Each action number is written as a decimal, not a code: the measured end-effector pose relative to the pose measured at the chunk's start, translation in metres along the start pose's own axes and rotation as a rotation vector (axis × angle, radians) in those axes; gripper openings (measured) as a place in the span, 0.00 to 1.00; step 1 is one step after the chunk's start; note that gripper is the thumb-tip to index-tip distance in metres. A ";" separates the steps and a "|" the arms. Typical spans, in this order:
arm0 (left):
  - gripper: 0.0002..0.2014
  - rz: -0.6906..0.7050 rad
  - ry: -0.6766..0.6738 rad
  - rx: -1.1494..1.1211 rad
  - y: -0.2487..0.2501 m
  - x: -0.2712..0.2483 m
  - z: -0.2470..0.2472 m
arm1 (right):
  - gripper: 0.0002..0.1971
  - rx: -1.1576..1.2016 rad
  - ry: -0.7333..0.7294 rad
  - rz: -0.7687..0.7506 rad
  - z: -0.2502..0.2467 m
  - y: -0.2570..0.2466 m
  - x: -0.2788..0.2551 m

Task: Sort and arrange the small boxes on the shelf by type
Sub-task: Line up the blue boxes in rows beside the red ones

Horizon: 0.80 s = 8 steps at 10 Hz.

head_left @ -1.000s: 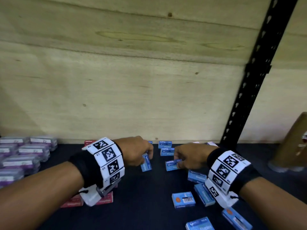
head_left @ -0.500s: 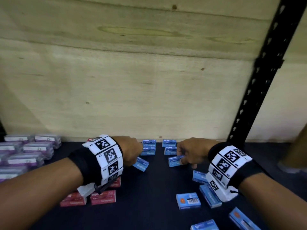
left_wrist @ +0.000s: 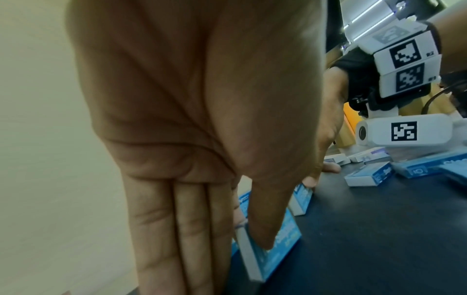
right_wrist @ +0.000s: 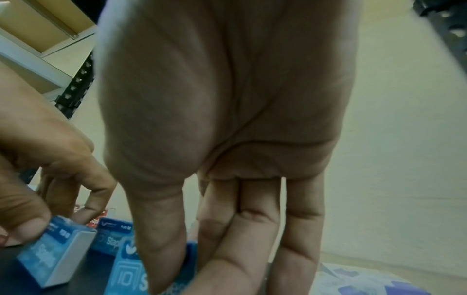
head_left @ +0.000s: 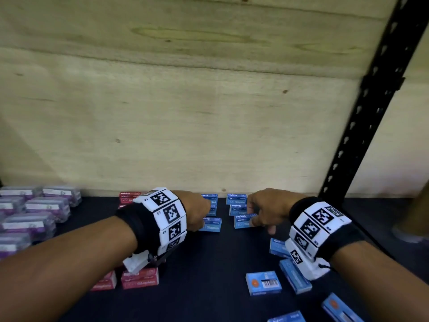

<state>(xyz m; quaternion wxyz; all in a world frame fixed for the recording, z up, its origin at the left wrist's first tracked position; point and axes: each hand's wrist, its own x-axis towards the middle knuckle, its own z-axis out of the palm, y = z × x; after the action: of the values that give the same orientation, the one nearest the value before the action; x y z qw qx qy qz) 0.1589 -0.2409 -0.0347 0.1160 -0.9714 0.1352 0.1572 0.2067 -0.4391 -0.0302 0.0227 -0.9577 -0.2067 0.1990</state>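
Now both of your hands are down on the dark shelf (head_left: 209, 298), close to the wooden back wall (head_left: 185, 112). Your left hand (head_left: 196, 212) holds a blue box (head_left: 212, 225) between the thumb and the fingers. In the left wrist view the thumb (left_wrist: 267, 223) lies on the front of this box (left_wrist: 275, 253), and the box stands up on its edge. It sits at the near end of a short row of blue boxes (head_left: 210, 202) that goes back to the wall.

Your right hand (head_left: 267, 211) pinches another blue box (head_left: 242, 221). In the right wrist view the thumb (right_wrist: 161, 249) presses the front of that box (right_wrist: 126, 275) and the fingers (right_wrist: 298, 239) reach down behind it. This box is at the near end of a second row of blue boxes (head_left: 235, 201), just beside the first row.

More blue boxes lie loose on the shelf near your right wrist. One with a barcode (head_left: 263, 283) lies flat, and others (head_left: 294, 276) lie tilted around it.

Red boxes (head_left: 140, 278) sit under your left arm, and another red one (head_left: 127, 197) is by the wall. Purple boxes (head_left: 34, 212) are packed together far on the left. A black metal post (head_left: 362, 126) with holes stands on the right.
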 end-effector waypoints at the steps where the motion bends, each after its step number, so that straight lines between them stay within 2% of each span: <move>1: 0.04 0.000 -0.011 0.052 0.000 0.004 -0.001 | 0.07 0.014 -0.003 -0.005 -0.001 -0.001 0.001; 3: 0.05 -0.009 0.058 0.043 0.005 0.003 -0.003 | 0.09 0.031 -0.022 -0.009 -0.002 -0.003 0.004; 4: 0.06 -0.012 -0.001 0.002 -0.003 0.006 -0.006 | 0.10 0.019 -0.041 -0.019 -0.002 -0.001 0.007; 5: 0.14 0.009 0.017 -0.027 -0.004 0.007 -0.005 | 0.11 0.036 -0.058 -0.021 -0.002 0.000 0.009; 6: 0.19 -0.010 0.100 0.042 -0.002 0.007 0.000 | 0.12 0.035 -0.058 -0.017 -0.002 0.000 0.011; 7: 0.06 -0.015 0.102 0.031 0.000 0.006 0.001 | 0.12 0.030 -0.058 -0.016 -0.002 0.000 0.013; 8: 0.06 0.009 0.063 -0.005 -0.004 0.008 -0.001 | 0.12 0.038 -0.062 -0.018 -0.002 0.001 0.014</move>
<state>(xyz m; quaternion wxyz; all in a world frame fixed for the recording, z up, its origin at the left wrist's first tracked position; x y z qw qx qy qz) 0.1682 -0.2388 -0.0361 0.1087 -0.9755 0.1428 0.1273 0.2194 -0.4339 -0.0338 0.0364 -0.9485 -0.2122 0.2323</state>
